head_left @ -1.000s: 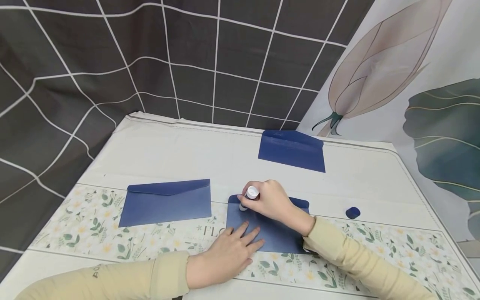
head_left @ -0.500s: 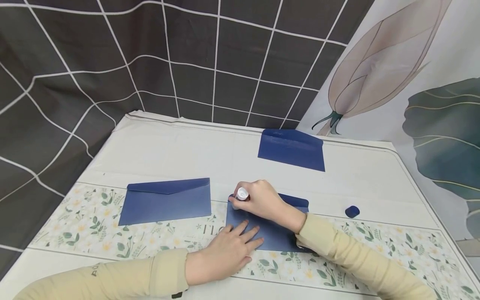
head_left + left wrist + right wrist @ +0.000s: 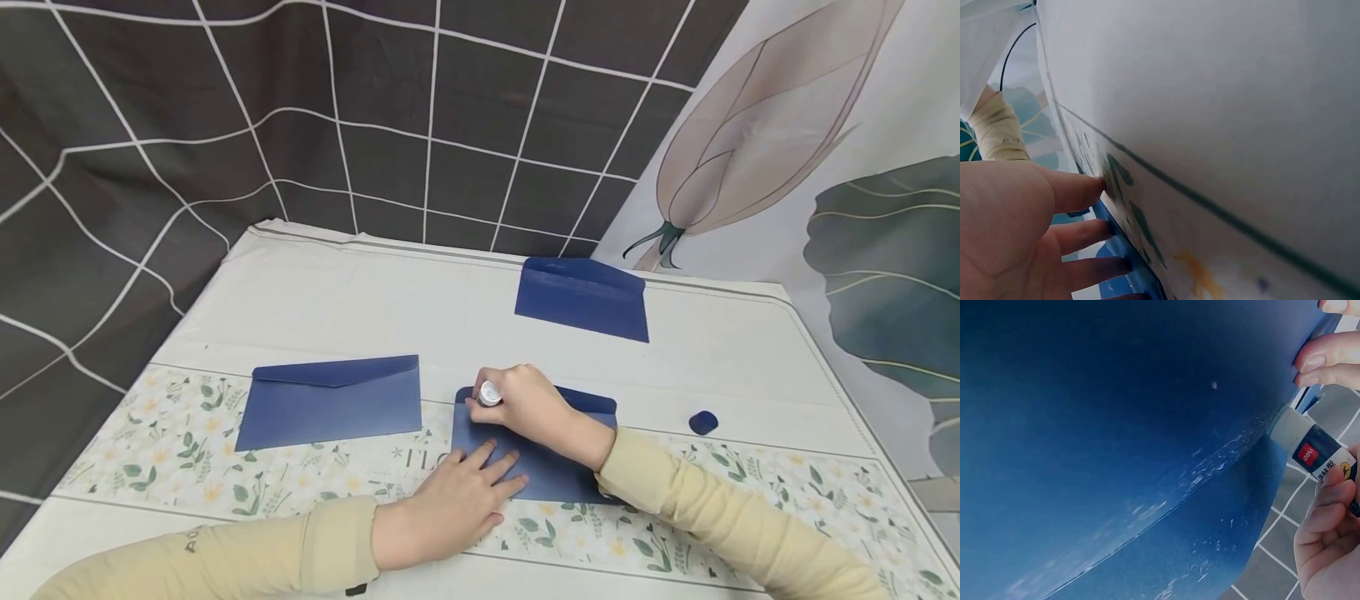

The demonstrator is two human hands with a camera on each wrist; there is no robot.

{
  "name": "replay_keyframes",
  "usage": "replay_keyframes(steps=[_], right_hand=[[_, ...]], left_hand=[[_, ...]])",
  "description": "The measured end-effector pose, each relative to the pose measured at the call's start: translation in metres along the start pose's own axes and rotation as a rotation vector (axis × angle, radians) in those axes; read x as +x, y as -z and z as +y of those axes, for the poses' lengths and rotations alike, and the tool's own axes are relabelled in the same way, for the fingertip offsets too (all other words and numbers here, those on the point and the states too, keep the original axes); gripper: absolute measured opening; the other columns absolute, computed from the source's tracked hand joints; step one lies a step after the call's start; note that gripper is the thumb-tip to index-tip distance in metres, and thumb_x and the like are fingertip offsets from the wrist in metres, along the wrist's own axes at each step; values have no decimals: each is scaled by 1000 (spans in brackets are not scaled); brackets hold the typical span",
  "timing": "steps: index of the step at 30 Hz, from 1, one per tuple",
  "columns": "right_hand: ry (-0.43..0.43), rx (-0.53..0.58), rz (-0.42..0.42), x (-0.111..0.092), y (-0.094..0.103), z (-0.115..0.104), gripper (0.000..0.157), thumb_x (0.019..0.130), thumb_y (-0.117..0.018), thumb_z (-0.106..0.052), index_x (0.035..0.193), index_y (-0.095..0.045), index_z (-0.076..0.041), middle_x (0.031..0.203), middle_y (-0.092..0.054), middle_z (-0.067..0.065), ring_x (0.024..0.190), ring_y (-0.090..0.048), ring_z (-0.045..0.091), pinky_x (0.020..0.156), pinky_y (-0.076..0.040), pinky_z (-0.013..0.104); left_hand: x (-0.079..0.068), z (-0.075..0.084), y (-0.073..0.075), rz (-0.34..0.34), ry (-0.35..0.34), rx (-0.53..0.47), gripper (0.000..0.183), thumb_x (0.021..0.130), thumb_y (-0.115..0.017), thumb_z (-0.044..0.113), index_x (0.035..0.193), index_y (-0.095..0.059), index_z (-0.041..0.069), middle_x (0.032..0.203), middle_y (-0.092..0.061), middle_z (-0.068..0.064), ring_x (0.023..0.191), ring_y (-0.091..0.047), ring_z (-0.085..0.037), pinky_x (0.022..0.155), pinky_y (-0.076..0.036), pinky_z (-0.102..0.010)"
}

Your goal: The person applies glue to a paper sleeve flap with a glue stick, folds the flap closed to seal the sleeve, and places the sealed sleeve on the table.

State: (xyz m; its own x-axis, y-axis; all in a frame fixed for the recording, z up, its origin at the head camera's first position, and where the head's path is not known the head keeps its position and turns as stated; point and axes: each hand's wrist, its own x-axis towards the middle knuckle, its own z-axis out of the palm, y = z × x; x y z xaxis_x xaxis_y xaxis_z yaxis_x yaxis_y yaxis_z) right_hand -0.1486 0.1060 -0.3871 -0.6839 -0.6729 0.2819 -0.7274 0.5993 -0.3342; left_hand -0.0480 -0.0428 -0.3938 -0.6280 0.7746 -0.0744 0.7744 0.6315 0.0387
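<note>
A dark blue envelope (image 3: 551,471) lies on the table, its flap folded open at the far side. My left hand (image 3: 453,507) rests with spread fingers on the envelope's near left part. A glue stick (image 3: 1319,453) with a white base is held in my right hand (image 3: 532,408), tilted, its tip against the envelope near the flap's fold. Whitish glue streaks (image 3: 1200,475) run along that fold and over the flap in the right wrist view. In the left wrist view, the left fingers (image 3: 1085,237) reach over the blue paper.
Another blue envelope (image 3: 330,408) lies to the left, and a third envelope (image 3: 581,304) sits at the table's back edge. The dark blue glue cap (image 3: 703,422) is on the right. A floral cloth (image 3: 337,275) covers the table; a dark grid curtain (image 3: 382,100) hangs behind.
My right hand and the glue stick have shifted left along the fold, then slightly back right. The left hand stays in place on the envelope.
</note>
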Motion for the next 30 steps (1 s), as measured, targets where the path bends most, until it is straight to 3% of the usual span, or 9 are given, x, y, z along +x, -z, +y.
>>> replay_keyframes(steps=[15,30], right_hand=[[-55,-53,49,-29,15,16,10,82,-68,-22,77,-64,-15,63,-66,-7,49,-53,-1,50,-45,16],[-166,-140,88,-69,38,41,11,79,-72,-21,75,-64,-14,59,-65,-7,46,-44,-6,46,-40,14]], left_hand=[[0,2,2,-4,10,-6,48,96,-54,41,141,-50,26,148,-46,-3,134,-47,-29,92,-52,-42],[0,2,1,-13,17,-39,47,96,-54,39,141,-49,26,149,-45,-3,134,-46,-29,93,-52,-43]])
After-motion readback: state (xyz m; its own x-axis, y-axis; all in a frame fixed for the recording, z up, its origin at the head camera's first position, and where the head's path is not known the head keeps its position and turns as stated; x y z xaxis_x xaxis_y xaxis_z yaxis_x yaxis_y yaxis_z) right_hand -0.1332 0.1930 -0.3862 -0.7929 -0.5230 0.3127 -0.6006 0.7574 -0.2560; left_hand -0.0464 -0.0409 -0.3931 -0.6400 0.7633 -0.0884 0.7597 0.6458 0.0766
